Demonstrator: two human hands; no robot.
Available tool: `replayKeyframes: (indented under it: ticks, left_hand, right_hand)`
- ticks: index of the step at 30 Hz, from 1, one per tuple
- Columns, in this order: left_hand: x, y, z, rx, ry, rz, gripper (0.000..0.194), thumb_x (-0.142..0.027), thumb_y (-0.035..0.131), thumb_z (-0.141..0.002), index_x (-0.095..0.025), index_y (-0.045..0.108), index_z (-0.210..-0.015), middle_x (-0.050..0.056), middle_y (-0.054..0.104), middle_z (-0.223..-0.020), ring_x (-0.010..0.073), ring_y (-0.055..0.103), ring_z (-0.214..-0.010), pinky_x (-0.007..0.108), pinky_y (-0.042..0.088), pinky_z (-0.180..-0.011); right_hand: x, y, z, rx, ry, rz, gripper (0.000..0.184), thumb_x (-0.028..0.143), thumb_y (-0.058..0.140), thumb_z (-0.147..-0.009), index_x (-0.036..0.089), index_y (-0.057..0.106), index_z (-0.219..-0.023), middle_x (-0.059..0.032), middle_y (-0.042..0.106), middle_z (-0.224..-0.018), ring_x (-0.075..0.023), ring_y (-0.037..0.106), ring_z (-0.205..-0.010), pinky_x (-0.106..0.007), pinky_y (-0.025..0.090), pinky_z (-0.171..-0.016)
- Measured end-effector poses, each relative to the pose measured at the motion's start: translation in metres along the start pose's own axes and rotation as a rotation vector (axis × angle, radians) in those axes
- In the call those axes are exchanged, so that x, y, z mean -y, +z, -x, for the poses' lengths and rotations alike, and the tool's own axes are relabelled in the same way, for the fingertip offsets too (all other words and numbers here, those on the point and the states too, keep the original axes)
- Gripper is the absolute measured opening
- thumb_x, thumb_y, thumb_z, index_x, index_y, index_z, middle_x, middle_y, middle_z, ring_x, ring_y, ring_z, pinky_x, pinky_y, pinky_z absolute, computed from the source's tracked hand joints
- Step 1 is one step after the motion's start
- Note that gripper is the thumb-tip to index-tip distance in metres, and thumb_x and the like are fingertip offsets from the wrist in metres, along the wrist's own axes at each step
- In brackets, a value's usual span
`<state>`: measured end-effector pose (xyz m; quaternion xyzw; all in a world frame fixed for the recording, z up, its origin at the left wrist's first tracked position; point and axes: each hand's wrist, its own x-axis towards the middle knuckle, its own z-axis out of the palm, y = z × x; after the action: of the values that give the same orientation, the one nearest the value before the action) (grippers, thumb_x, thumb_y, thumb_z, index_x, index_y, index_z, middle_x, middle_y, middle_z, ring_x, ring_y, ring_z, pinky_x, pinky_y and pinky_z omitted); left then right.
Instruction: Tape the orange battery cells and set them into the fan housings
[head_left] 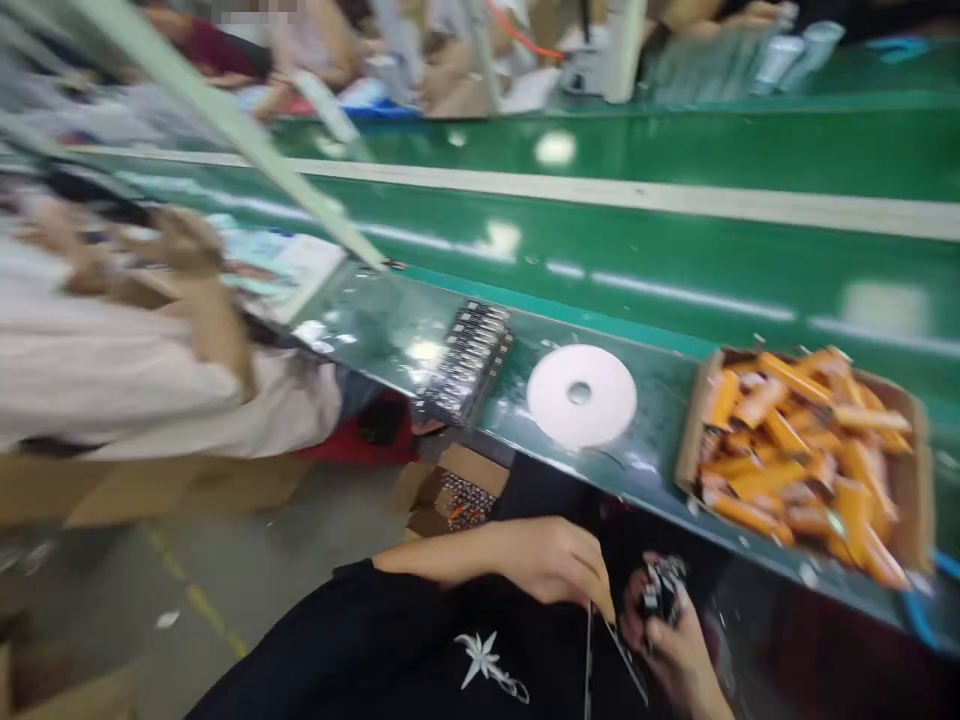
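Low in front of my dark shirt, my left hand (559, 562) has its fingers pinched around two thin, pale strips (589, 660) that spread apart downward; what they belong to is unclear. To its right, my right hand (675, 635) is wrapped around a small black-and-silver part (663, 588), which is partly covered by the fingers and blurred. Beyond my hands, on the bench, lies a white disc (555, 400) with a hole in its middle. Beside it, a row of dark flat pieces with silver marks (469, 360) is stacked closely together.
A cardboard box (916, 470) of orange tube-shaped pieces (787, 435) sits on the bench (660, 460) at right. Below the bench stands an open carton (476, 468) with small parts. A slanted pale post (247, 135) rises at left, near a co-worker's sleeve (112, 370).
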<state>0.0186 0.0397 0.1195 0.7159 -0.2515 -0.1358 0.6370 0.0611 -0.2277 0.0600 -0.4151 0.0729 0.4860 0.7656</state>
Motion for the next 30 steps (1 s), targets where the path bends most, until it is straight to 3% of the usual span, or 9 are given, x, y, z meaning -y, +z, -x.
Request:
replayKeyframes:
  ticks: [3, 7, 10, 13, 15, 18, 21, 24, 30]
  left_hand:
    - [-0.015, -0.017, -0.013, 0.091, 0.023, -0.148, 0.056, -0.05, 0.036, -0.117, -0.028, 0.087, -0.109, 0.016, 0.083, -0.113, 0.0217, 0.076, -0.104, 0.035, 0.056, -0.104]
    - [-0.015, -0.024, -0.021, 0.134, 0.017, -0.199, 0.045, -0.045, 0.045, -0.115, -0.031, 0.088, -0.115, 0.014, 0.082, -0.125, 0.024, 0.075, -0.115, 0.039, 0.057, -0.106]
    - [-0.006, -0.014, -0.018, 0.01, 0.007, -0.187, 0.038, -0.048, 0.054, -0.112, -0.029, 0.088, -0.112, 0.014, 0.081, -0.125, 0.0242, 0.074, -0.118, 0.041, 0.059, -0.108]
    - [0.003, -0.002, -0.011, -0.238, -0.138, -0.052, 0.042, -0.055, 0.063, -0.107, -0.022, 0.081, -0.124, 0.016, 0.079, -0.128, 0.0231, 0.075, -0.113, 0.042, 0.062, -0.103]
    - [0.005, 0.001, -0.008, -0.281, -0.351, 0.225, 0.06, -0.065, 0.056, -0.108, -0.013, 0.074, -0.131, 0.019, 0.08, -0.12, 0.0224, 0.078, -0.101, 0.037, 0.065, -0.088]
    - [-0.001, -0.004, -0.012, -0.061, -0.619, 0.57, 0.078, -0.079, 0.049, -0.104, -0.006, 0.072, -0.117, 0.016, 0.08, -0.092, 0.0205, 0.076, -0.077, 0.029, 0.06, -0.066]
    - [-0.01, -0.012, -0.023, 0.055, -0.717, 0.409, 0.068, -0.077, 0.064, -0.097, -0.01, 0.073, -0.093, 0.005, 0.073, -0.072, 0.0126, 0.067, -0.063, 0.021, 0.052, -0.061]
    - [-0.008, -0.012, -0.028, 0.033, -0.726, 0.394, 0.067, -0.078, 0.068, -0.093, -0.013, 0.069, -0.077, -0.003, 0.06, -0.057, 0.0072, 0.053, -0.052, 0.017, 0.042, -0.054]
    - [0.009, 0.031, -0.019, 0.132, -0.58, 1.063, 0.065, -0.072, 0.085, -0.084, -0.012, 0.066, -0.067, -0.003, 0.05, -0.04, 0.0059, 0.038, -0.032, 0.018, 0.027, -0.036]
  right_hand:
    - [0.001, 0.014, 0.005, -0.004, 0.026, 0.015, 0.099, 0.055, 0.114, -0.036, 0.027, 0.07, -0.121, -0.0019, 0.077, -0.098, -0.016, 0.068, -0.07, -0.027, 0.056, -0.062]
    - [0.01, 0.025, 0.004, 0.034, 0.089, 0.026, 0.08, 0.04, 0.113, -0.05, 0.024, 0.069, -0.115, -0.0003, 0.075, -0.091, -0.0156, 0.07, -0.069, -0.025, 0.058, -0.06]
    - [0.009, 0.033, 0.01, 0.048, 0.075, -0.008, 0.074, 0.035, 0.109, -0.058, 0.025, 0.066, -0.117, 0.002, 0.073, -0.087, -0.0161, 0.069, -0.064, -0.028, 0.06, -0.059]
    - [0.007, 0.035, 0.016, -0.145, -0.049, 0.069, 0.072, 0.029, 0.109, -0.057, 0.026, 0.065, -0.114, 0.0013, 0.074, -0.095, -0.018, 0.071, -0.076, -0.031, 0.064, -0.069]
    - [0.008, 0.034, 0.017, -0.272, -0.132, 0.171, 0.07, 0.03, 0.108, -0.056, 0.026, 0.067, -0.113, 0.0, 0.075, -0.101, -0.0192, 0.071, -0.084, -0.032, 0.064, -0.075]
    - [0.015, 0.03, 0.015, -0.311, -0.198, 0.343, 0.063, 0.029, 0.106, -0.059, 0.024, 0.069, -0.11, -0.0013, 0.077, -0.103, -0.0209, 0.071, -0.092, -0.033, 0.062, -0.085]
    - [0.022, 0.026, 0.013, -0.287, -0.2, 0.441, 0.058, 0.032, 0.103, -0.063, 0.024, 0.071, -0.11, -0.0025, 0.077, -0.104, -0.0226, 0.072, -0.095, -0.036, 0.061, -0.09]
    - [0.024, 0.019, 0.012, -0.275, -0.193, 0.433, 0.06, 0.033, 0.104, -0.064, 0.024, 0.07, -0.112, -0.0033, 0.077, -0.105, -0.0232, 0.073, -0.096, -0.037, 0.062, -0.092]
    - [0.019, 0.005, 0.005, 0.062, -0.104, 0.215, 0.068, 0.036, 0.111, -0.054, 0.022, 0.067, -0.105, 0.0004, 0.075, -0.088, -0.018, 0.074, -0.076, -0.031, 0.063, -0.073]
